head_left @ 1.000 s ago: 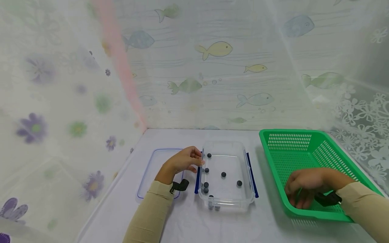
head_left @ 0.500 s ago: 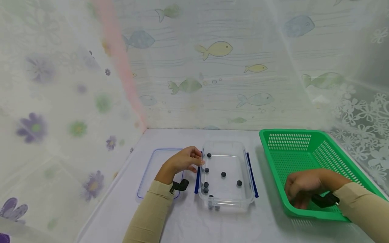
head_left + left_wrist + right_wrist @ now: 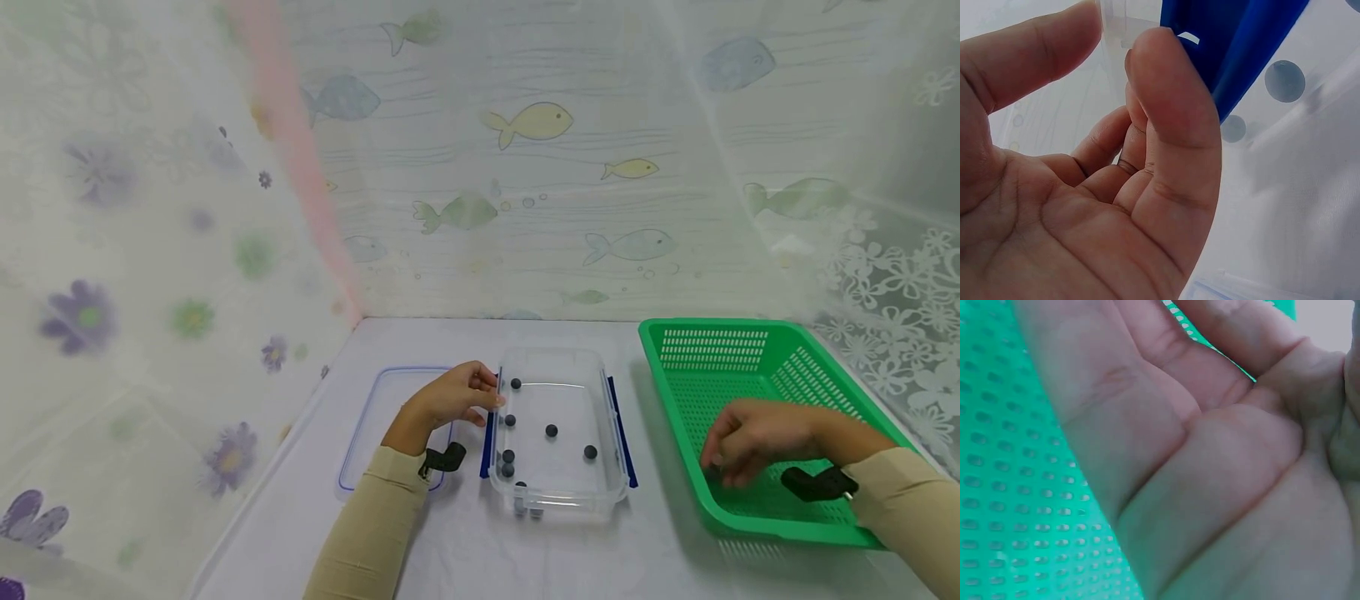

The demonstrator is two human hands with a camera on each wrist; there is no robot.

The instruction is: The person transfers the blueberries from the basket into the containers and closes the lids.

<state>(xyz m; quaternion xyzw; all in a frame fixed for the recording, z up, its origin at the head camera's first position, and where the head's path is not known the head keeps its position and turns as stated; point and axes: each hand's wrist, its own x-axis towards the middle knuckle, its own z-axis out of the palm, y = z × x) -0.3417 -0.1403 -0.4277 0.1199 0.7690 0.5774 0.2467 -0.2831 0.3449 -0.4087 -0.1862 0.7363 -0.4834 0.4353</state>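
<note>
A clear plastic food box (image 3: 555,500) with blue side latches stands mid-table, several small dark balls (image 3: 551,431) scattered inside it. My left hand (image 3: 450,396) grips its left wall, thumb at the rim and fingers outside. In the left wrist view the fingers lie against the blue latch (image 3: 1244,40). Inside the green basket (image 3: 686,400), near its front left corner, my right hand (image 3: 761,437) pinches a dark ball (image 3: 713,468), mostly covered by the fingertips. The right wrist view shows the palm and curled fingers over the perforated basket wall; the fingertips are out of frame.
Left of the box, a clear lid (image 3: 367,417) with a blue-edged seal lies flat, partly under my left forearm. The basket's raised rim stands between my right hand and the box. Printed sheeting (image 3: 480,275) hangs behind the white table (image 3: 442,550).
My right hand first reached deeper into the basket's front corner, then rose and drew back a little, a dark ball now showing at its fingertips. The left hand and box stay put.
</note>
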